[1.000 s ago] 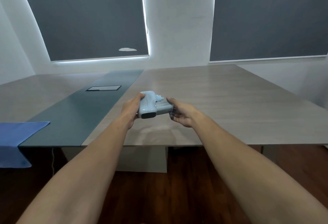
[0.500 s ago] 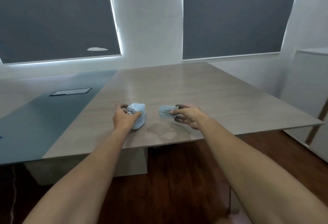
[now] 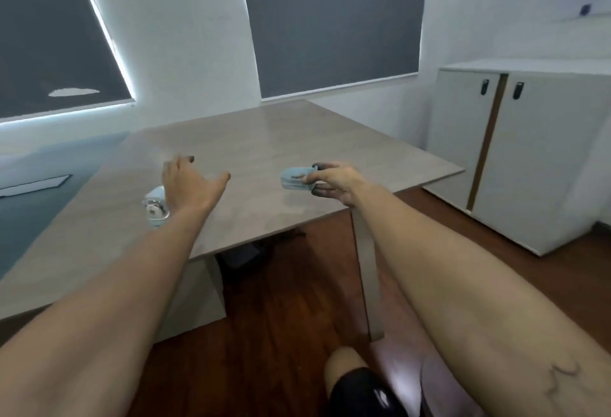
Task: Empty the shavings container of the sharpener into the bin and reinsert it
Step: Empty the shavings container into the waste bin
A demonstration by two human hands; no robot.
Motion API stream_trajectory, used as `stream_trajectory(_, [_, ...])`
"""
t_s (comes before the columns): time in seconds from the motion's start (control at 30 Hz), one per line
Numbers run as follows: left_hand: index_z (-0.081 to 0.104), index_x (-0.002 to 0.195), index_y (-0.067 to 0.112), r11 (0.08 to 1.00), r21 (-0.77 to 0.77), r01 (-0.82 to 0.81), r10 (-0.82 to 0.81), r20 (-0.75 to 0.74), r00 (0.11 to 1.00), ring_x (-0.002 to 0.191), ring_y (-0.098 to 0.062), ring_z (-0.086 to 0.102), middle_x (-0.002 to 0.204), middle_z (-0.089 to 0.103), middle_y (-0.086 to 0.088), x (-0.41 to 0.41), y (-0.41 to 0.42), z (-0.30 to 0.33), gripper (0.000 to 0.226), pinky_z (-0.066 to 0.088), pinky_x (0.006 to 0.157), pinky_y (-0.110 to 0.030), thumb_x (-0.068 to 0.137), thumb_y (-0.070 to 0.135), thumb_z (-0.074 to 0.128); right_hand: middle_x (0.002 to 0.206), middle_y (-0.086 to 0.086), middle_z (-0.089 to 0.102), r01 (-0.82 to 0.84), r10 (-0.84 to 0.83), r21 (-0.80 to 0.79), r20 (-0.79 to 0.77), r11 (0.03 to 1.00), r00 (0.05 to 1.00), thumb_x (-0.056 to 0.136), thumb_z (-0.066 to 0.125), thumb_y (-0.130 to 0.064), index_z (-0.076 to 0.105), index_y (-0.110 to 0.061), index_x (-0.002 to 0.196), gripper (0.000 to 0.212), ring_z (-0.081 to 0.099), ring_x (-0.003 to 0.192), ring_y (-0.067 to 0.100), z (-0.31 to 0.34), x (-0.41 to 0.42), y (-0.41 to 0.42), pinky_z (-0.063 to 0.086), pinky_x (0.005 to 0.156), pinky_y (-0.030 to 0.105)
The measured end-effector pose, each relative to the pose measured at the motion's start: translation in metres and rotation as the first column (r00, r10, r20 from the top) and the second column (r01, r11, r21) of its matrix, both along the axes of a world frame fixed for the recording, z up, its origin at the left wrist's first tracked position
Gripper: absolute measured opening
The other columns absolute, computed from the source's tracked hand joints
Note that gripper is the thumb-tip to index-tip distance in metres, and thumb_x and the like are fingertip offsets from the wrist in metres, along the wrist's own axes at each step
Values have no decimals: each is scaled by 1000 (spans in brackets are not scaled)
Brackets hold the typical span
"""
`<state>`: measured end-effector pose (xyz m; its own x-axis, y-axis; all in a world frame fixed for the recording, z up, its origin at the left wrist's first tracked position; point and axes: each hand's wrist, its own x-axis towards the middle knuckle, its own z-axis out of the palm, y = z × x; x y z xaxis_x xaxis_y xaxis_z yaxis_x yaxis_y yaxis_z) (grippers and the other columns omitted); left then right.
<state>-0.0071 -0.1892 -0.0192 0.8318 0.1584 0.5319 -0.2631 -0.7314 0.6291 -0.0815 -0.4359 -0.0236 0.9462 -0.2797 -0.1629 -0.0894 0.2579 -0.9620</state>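
1. A flat pale panel [image 3: 34,184] lies in a blue strip of the table [image 3: 264,138], far off to the left of the left hand.
2. The sharpener [image 3: 154,206] sits on the table. It is pale blue with a clear front. It is just to the left of the left wrist, and the wrist hides part of it.
3. The left hand [image 3: 186,186] is open. Its fingers are spread and point away from the person. It holds nothing. It is up above the table, just beside the sharpener, and I cannot tell if it touches it.
4. Bare table top shows between the two hands. The hands are well apart.
5. The container [image 3: 297,178] is a small pale blue tray. It is out of the sharpener and well to the right of it. It is held over the table near the front edge.
6. The right hand [image 3: 334,180] is pinched shut on the right end of the container. The thumb is on top and the fingers are under it. The fingertips look dark.
7. A white cabinet [image 3: 542,158] with two doors and dark handles stands on the floor, far to the right of the right hand.
8. Down low, under the right arm, a knee [image 3: 340,363] shows over the brown wood floor.
9. No bin shows anywhere.
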Motion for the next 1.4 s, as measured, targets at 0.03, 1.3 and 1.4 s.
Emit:
stream_trajectory(0.03, [54, 128, 4, 999, 4, 53, -53, 8, 999, 127, -34, 46, 133, 54, -17, -6, -17, 2, 68, 37, 107, -42, 73, 41, 72, 112, 18, 64, 22, -22, -1, 1, 1000, 1000, 71, 75, 11, 62, -7, 116, 50, 65, 93, 30, -1, -11, -11, 59, 69, 33])
stream_trajectory(1.3, [-9, 155, 19, 474, 19, 881, -409, -881, 239, 150, -32, 9, 164, -9, -14, -236, -330, -488, 151, 28, 115, -46, 46, 63, 85, 76, 9, 68, -51, -403, -496, -757, 867, 515, 73, 79, -23, 71, -4, 92, 27, 65, 65, 22, -460, -301, -262, 61, 67, 36])
stream_trajectory(1.4, [-14, 153, 15, 453, -24, 891, -417, -889, 188, 150, -31, 8, 164, -14, -12, -234, -321, -499, 160, 28, 116, -44, 39, 67, 86, 78, 5, 65, -215, -418, -571, -764, 792, 491, 74, 72, -39, 68, -14, 75, 25, 61, 76, 20, -475, -296, -258, 48, 67, 29])
